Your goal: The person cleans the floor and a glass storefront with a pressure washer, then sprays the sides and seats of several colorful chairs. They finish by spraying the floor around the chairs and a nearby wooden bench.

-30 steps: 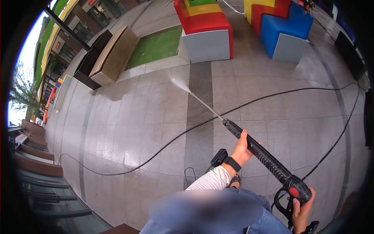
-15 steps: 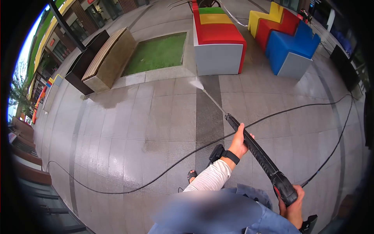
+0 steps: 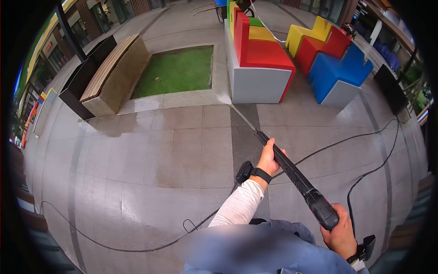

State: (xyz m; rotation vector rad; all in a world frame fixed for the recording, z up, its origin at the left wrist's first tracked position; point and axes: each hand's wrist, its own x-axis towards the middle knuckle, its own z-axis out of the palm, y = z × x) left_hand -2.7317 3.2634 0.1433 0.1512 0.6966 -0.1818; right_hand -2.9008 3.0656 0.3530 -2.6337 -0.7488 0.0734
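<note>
A black pressure washer gun runs diagonally across the middle of the head view, its thin metal lance pointing forward and left. My left hand is wrapped round the front of its black barrel. At the rear, my right hand grips the handle end; the trigger is hidden. White water spray leaves the nozzle beside the corner of the pale stone kerb, close to the grey base of the red bench. Black straps with small devices sit on both wrists.
A black hose curves over the wet paving on both sides of me. A wood-topped bench stands left of the green turf. Blue, red and yellow stepped seats are at the right, near a dark panel.
The view has tilted up, so the benches sit lower in the picture. The spray has shifted left toward the kerb corner. Both hands keep their hold on the pressure washer gun.
</note>
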